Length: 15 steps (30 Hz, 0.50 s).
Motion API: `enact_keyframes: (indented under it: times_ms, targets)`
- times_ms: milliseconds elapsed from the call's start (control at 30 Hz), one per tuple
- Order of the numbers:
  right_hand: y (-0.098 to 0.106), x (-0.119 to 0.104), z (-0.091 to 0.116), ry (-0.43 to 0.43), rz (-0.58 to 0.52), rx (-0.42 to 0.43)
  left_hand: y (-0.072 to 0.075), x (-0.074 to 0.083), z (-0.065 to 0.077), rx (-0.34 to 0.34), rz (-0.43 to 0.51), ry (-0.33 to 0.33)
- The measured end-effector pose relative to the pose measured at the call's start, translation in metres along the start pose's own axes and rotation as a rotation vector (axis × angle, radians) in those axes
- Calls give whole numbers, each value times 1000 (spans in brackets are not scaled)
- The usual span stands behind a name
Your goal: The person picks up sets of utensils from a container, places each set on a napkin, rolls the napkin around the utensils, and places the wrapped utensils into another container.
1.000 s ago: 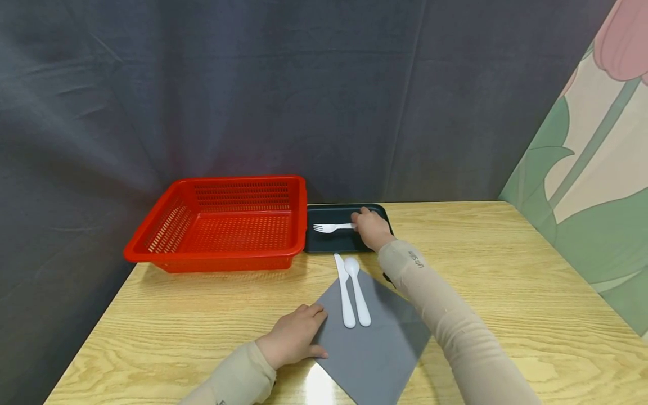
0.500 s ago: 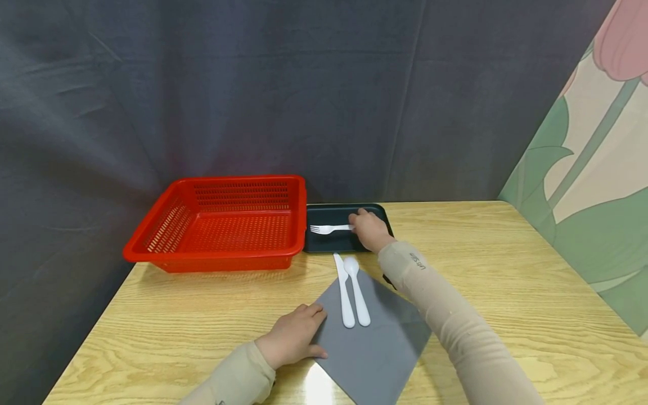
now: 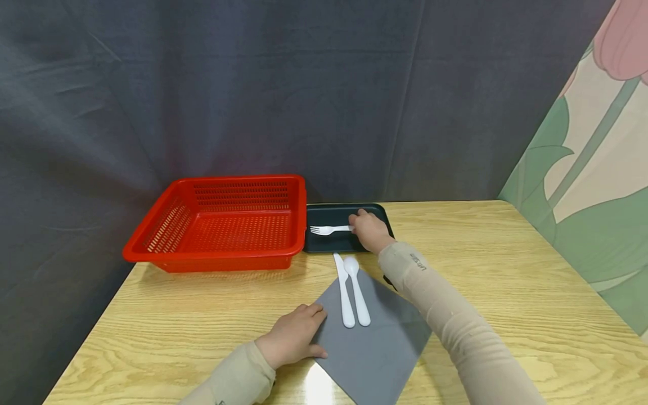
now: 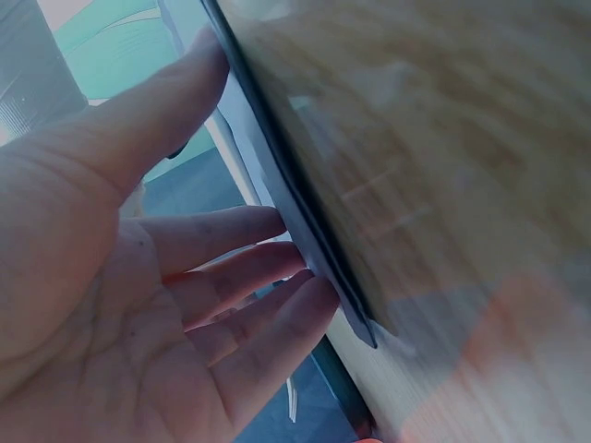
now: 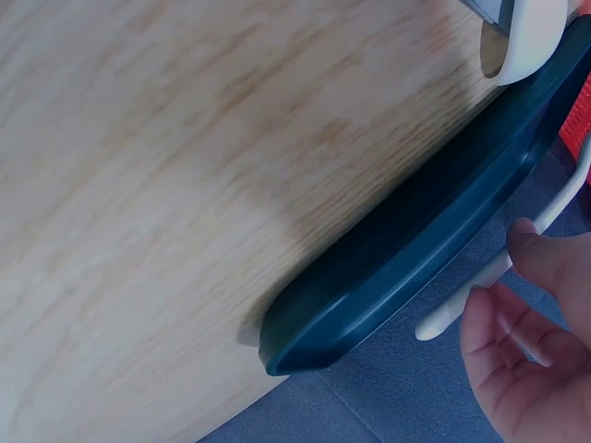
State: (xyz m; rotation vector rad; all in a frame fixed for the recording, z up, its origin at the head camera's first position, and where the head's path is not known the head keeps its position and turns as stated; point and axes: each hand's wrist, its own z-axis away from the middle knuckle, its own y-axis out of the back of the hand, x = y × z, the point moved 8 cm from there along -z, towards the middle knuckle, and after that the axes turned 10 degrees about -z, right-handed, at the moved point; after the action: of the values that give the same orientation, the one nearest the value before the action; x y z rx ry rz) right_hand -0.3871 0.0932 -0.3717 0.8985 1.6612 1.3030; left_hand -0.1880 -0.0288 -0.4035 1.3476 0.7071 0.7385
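My right hand (image 3: 370,229) pinches the handle of a white fork (image 3: 329,230) over the dark tray (image 3: 331,245), its tines pointing left. In the right wrist view the fork handle (image 5: 471,293) passes between thumb and fingers, beyond the tray's near rim. My left hand (image 3: 295,335) rests at the left corner of a grey cloth napkin (image 3: 374,360). In the left wrist view its fingers (image 4: 263,328) are extended, with their tips at the napkin's edge. A white knife (image 3: 346,295) and a white spoon (image 3: 358,295) lie side by side, handles on the napkin, heads past its far corner.
A red perforated basket (image 3: 223,261) stands at the back left, against the tray's left side. Wooden tabletop (image 3: 506,281) extends to the right. A dark curtain (image 3: 329,101) hangs behind the table, and a flower-patterned panel (image 3: 602,185) stands at the right.
My right hand and the fork have shifted slightly left over the tray during the first half second, then stayed nearly still. The left hand, napkin, knife and spoon have not visibly moved.
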Motion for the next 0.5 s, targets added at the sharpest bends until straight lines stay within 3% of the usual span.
enact_keyframes:
  times_ms: [500]
  targets:
    - [2, 0, 4, 15, -13, 20, 1, 1, 0, 6, -6, -7]
